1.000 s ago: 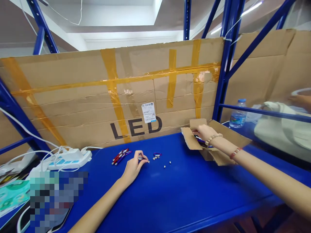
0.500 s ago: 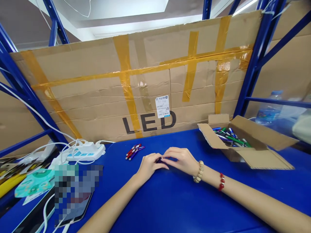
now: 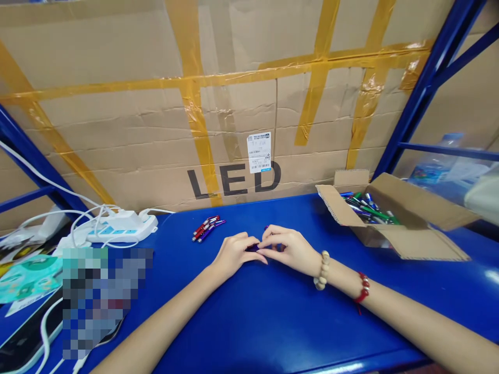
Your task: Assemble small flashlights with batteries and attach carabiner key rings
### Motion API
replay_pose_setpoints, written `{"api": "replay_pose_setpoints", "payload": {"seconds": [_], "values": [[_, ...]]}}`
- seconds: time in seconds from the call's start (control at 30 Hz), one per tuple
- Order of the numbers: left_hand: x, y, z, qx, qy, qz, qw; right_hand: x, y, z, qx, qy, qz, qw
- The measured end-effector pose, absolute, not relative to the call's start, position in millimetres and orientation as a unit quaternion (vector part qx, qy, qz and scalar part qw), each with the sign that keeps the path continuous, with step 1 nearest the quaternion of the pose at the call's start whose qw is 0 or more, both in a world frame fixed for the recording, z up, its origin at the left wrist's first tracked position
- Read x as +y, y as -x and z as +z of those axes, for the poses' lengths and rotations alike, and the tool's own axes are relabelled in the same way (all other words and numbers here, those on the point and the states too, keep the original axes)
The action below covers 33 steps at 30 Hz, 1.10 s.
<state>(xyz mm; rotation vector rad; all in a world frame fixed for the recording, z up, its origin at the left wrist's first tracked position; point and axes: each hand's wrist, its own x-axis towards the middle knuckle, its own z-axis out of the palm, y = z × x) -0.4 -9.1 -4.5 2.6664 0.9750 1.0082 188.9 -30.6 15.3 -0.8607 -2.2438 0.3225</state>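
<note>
My left hand and my right hand meet at the middle of the blue table, fingertips pinched together around a small dark purple item that is mostly hidden between them. A bead bracelet and a red bracelet sit on my right wrist. A small pile of red and purple pen-like lights lies just left of my left hand. An open cardboard box with several coloured pen-like lights stands to the right.
A big taped cardboard sheet marked LED walls the table's back. A white power strip with cables lies at the left, papers and a blurred patch below it. Blue rack posts stand on the right.
My right hand left the cardboard box and came to the table's middle, joining my left hand on the small item. The camera tilted down and closer.
</note>
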Motion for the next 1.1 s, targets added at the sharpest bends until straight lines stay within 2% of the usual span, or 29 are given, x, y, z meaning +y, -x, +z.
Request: {"api": "replay_pose_setpoints", "payload": {"seconds": [0.17,0.37,0.57,0.83,0.97,1.1], "values": [[-11,-1,-4,0.303,-0.882,0.355,0.060,-29,-201,23,-0.879,0.300,0.131,0.347],[-13,-1,0,0.285,-0.878,0.378,0.070,-30,-210,27,-0.877,0.277,-0.042,0.391],[-14,-2,5,0.288,-0.887,0.351,0.085,-33,-209,30,-0.889,0.273,-0.117,0.349],[-19,-7,10,0.379,-0.862,0.324,0.093,-18,-237,46,-0.921,0.364,0.018,0.142],[-20,-7,9,0.389,-0.859,0.318,0.100,-11,-244,41,-0.919,0.372,0.048,0.117],[-19,-6,4,0.367,-0.863,0.335,0.090,-10,-241,35,-0.927,0.346,0.046,0.134]]}}
